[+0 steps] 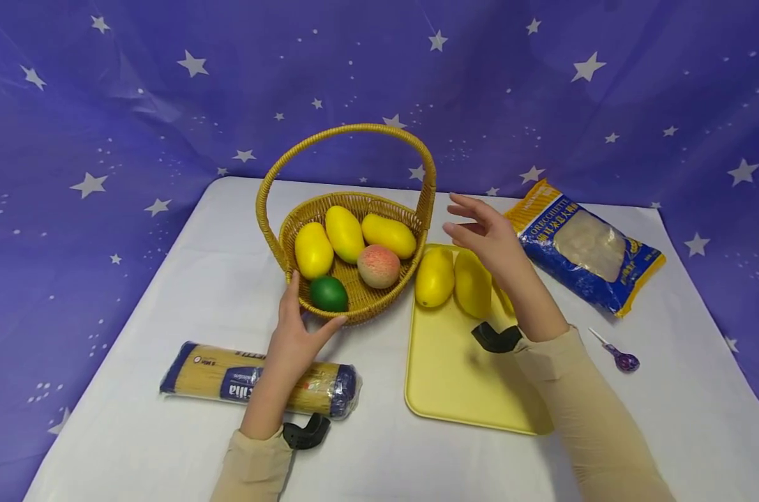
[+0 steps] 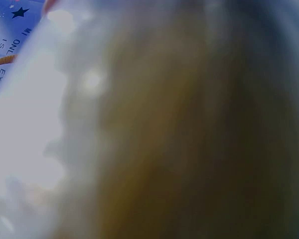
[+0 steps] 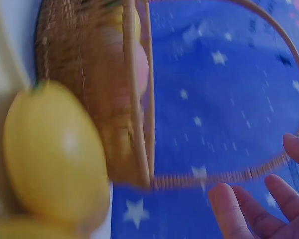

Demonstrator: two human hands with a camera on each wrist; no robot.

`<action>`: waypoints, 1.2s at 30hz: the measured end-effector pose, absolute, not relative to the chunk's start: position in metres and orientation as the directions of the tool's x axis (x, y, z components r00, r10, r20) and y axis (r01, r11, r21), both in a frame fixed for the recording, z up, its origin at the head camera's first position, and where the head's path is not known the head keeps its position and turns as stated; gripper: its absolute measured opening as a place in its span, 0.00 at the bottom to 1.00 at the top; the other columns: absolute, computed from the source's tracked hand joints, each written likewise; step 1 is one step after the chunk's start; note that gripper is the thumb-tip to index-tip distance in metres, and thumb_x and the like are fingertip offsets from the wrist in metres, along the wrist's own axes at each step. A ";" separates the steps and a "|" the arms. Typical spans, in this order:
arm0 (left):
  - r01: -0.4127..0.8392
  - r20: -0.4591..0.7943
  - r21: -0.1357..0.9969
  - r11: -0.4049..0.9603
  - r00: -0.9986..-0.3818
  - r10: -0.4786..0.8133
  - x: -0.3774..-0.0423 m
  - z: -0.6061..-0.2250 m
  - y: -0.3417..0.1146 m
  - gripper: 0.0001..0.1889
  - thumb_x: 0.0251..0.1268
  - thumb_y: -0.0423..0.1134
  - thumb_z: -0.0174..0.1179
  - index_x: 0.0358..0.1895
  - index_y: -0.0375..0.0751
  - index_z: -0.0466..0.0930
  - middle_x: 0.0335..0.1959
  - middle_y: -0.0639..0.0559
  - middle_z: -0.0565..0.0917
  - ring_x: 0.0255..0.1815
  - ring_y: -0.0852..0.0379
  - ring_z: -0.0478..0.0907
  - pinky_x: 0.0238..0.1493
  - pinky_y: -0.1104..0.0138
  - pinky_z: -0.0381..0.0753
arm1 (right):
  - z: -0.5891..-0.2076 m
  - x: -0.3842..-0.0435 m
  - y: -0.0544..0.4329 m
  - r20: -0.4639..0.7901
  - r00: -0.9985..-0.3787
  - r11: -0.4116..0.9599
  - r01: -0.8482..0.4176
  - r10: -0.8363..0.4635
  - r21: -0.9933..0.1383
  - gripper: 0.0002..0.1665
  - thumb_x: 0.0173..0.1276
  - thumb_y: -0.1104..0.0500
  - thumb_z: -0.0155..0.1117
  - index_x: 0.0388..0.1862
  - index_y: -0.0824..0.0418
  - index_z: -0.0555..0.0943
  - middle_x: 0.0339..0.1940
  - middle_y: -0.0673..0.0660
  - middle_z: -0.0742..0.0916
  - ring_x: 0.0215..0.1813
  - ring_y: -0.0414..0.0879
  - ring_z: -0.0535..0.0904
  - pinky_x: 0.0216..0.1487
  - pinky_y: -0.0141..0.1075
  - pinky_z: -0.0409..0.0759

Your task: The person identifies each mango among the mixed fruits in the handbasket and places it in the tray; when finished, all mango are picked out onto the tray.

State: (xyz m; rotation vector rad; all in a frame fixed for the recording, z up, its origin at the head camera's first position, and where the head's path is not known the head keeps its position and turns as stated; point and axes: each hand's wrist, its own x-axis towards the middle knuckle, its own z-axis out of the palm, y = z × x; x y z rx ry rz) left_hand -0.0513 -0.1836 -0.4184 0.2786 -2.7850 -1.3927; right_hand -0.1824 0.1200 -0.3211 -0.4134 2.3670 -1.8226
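A woven basket (image 1: 348, 307) with a tall handle holds three yellow mangoes (image 1: 313, 251), a peach (image 1: 379, 266) and a dark green egg-shaped fruit (image 1: 329, 294). At its front left, my left hand (image 1: 294, 345) rests with thumb and fingers spread against the rim. My right hand (image 1: 486, 233) hovers to the right of the basket, above the back of a yellow tray (image 1: 461, 376), fingers apart and holding nothing. Several more mangoes (image 1: 434, 277) lie on that tray, partly hidden by this hand. In the right wrist view, the fingertips (image 3: 224, 199) appear near the basket handle (image 3: 229, 175).
Below my left forearm lies a pack of spaghetti (image 1: 216, 373). To the right are a blue and orange bag of orecchiette (image 1: 587, 247) and a purple-wrapped lollipop (image 1: 624, 360). Behind the white table (image 1: 185, 279) hangs a starry purple cloth (image 1: 367, 56). The left wrist view is mostly blurred.
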 end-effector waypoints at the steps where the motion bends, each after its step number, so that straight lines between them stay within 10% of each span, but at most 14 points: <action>1: -0.152 -0.067 0.795 0.587 -0.984 -0.164 -0.051 -0.418 -0.183 0.59 0.50 0.71 0.62 0.76 0.67 0.27 0.78 0.48 0.40 0.75 0.42 0.47 0.68 0.45 0.56 | -0.321 -0.184 0.111 0.055 -0.949 0.241 -0.135 -0.312 -0.961 0.33 0.69 0.53 0.64 0.72 0.50 0.68 0.66 0.60 0.75 0.58 0.53 0.77 0.56 0.42 0.78; 36: -0.138 -0.042 0.784 0.605 -0.985 -0.170 -0.050 -0.413 -0.184 0.59 0.52 0.69 0.63 0.77 0.62 0.29 0.78 0.43 0.42 0.72 0.36 0.53 0.64 0.42 0.62 | -0.366 -0.231 -0.049 -0.056 -0.869 0.746 -0.386 -0.491 -0.543 0.40 0.66 0.44 0.65 0.73 0.54 0.65 0.69 0.56 0.72 0.67 0.53 0.69 0.65 0.47 0.67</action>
